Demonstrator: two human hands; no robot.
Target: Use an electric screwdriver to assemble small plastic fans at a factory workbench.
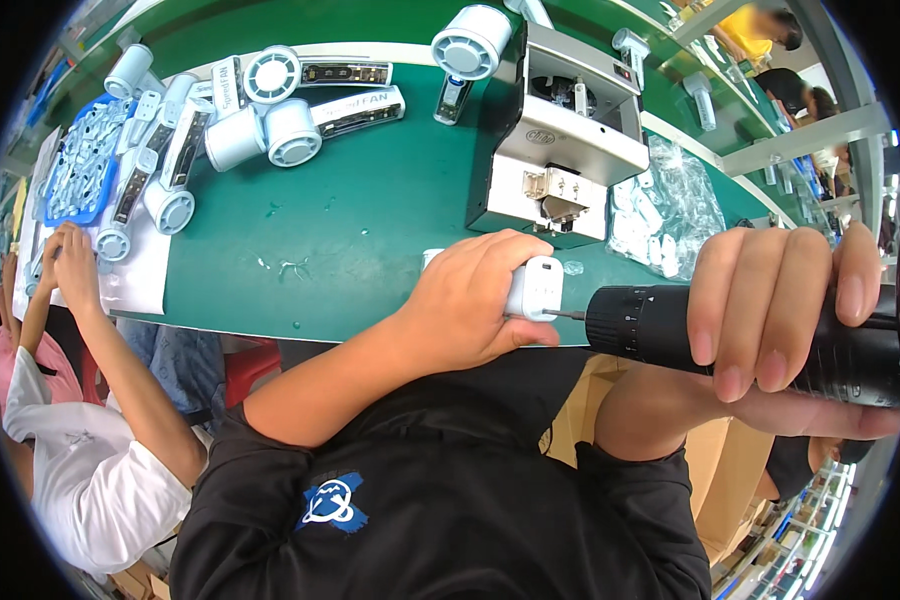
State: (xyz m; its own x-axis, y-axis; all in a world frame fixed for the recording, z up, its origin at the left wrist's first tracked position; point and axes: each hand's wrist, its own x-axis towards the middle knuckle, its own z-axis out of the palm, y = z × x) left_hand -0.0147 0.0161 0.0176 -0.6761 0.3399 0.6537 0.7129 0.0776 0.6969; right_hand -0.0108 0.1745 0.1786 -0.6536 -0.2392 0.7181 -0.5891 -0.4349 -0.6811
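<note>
My left hand is wrapped round a pale handheld fan, of which mainly the white handle end shows; the rest is hidden by my fingers. My right hand grips a black electric screwdriver held almost level. Its thin bit points left and meets the lower part of the handle's end face. Any screw at the tip is too small to make out. Just beyond my left hand stands a boxy silver-and-black screw feeder.
Several pale fans with open handles lie at the far left of the green table. A blue tray holds small parts. A clear plastic bag with white pieces lies right of the feeder. A co-worker's hands are at the left.
</note>
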